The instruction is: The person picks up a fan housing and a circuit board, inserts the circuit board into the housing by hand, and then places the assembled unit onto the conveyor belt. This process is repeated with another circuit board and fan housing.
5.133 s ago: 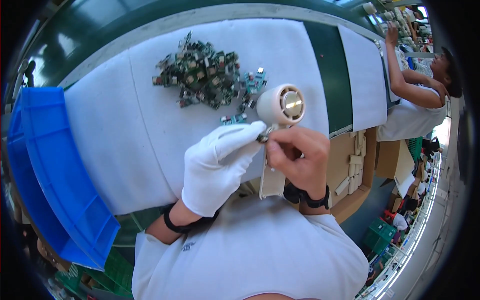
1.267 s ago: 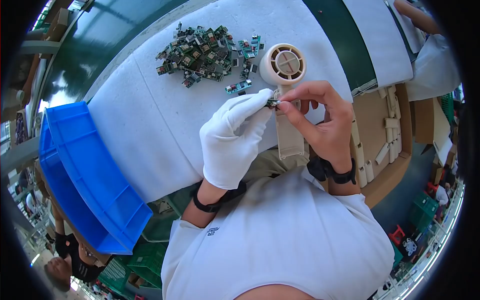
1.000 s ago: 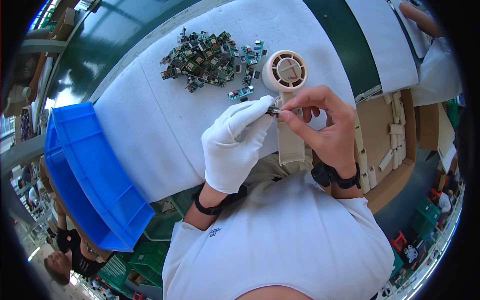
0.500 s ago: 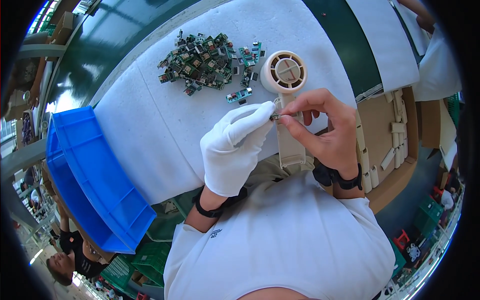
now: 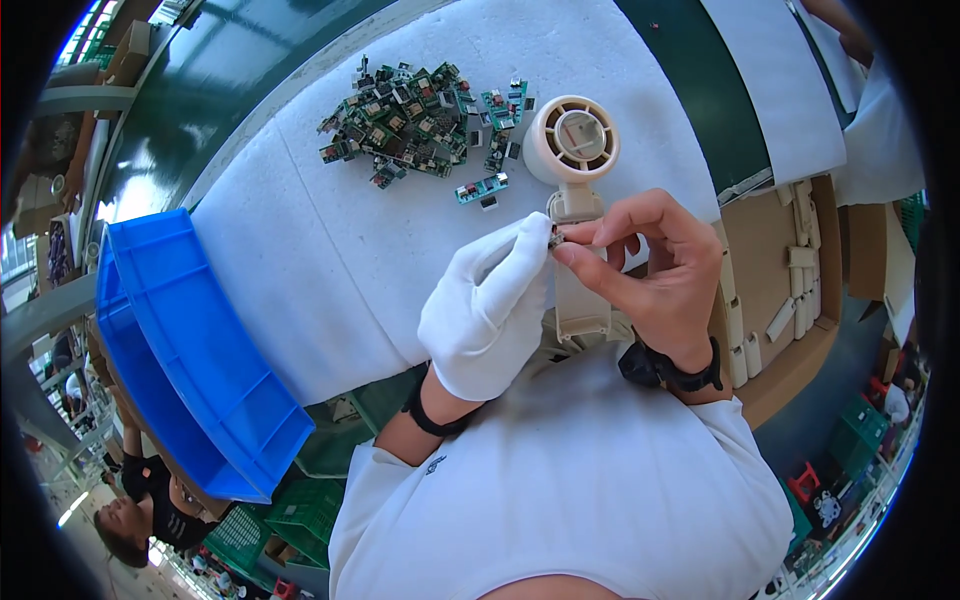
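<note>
My left hand [image 5: 490, 315], in a white glove, pinches a small circuit board [image 5: 556, 238] by one end. Bare fingers of my right hand [image 5: 655, 270] pinch the same board from the other side; most of it is hidden between the fingertips. Below both hands lies a cream handheld fan [image 5: 582, 305], its handle pointing toward me and its hollow inner side showing. The round fan head [image 5: 575, 140] with its spoked grille sits just beyond my fingers. A heap of green circuit boards [image 5: 405, 120] lies at the far left, with a single board [image 5: 482, 189] apart from it.
White foam sheeting [image 5: 310, 240] covers the table. A blue plastic bin [image 5: 200, 360] stands at the left edge. On the right, a cardboard box [image 5: 770, 375] holds several cream casing parts [image 5: 781, 320]. Another person [image 5: 150, 510] is at the lower left.
My left hand has shifted slightly right and turned more upright, still pinching the board. My right hand has moved a little lower. The board is now more hidden between the fingertips.
</note>
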Available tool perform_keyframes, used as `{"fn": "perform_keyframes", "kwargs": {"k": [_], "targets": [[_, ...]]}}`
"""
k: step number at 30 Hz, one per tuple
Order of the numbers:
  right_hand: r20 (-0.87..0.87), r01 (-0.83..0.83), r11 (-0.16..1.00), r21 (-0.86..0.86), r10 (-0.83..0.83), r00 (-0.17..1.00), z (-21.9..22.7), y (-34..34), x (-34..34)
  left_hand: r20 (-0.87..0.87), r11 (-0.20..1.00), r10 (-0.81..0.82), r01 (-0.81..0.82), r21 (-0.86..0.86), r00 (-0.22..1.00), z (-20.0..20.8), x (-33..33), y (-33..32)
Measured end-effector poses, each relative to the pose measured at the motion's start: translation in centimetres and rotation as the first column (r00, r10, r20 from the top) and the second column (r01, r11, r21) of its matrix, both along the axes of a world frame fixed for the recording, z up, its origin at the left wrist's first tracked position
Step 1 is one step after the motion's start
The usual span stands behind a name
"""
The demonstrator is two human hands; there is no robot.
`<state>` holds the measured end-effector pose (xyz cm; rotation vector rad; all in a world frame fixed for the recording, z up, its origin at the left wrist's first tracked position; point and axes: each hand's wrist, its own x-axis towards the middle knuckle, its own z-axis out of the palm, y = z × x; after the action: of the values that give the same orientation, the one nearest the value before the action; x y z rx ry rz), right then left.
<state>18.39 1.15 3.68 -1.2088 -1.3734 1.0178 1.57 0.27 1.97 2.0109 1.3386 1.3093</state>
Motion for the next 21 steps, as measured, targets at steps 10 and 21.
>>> {"fn": "perform_keyframes", "kwargs": {"k": [10,21], "targets": [[0.038,0.080,0.997,-0.021,-0.079,0.996,0.4,-0.4,-0.5,-0.120,0.998,0.060,-0.063,-0.020,0.991,0.4,0.9,-0.5],[0.480,-0.199,0.958,0.207,0.077,0.874,2.2,4.4,1.7,0.093,0.991,-0.126,0.129,-0.023,0.988,-1.0,-0.3,-0.2]]}}
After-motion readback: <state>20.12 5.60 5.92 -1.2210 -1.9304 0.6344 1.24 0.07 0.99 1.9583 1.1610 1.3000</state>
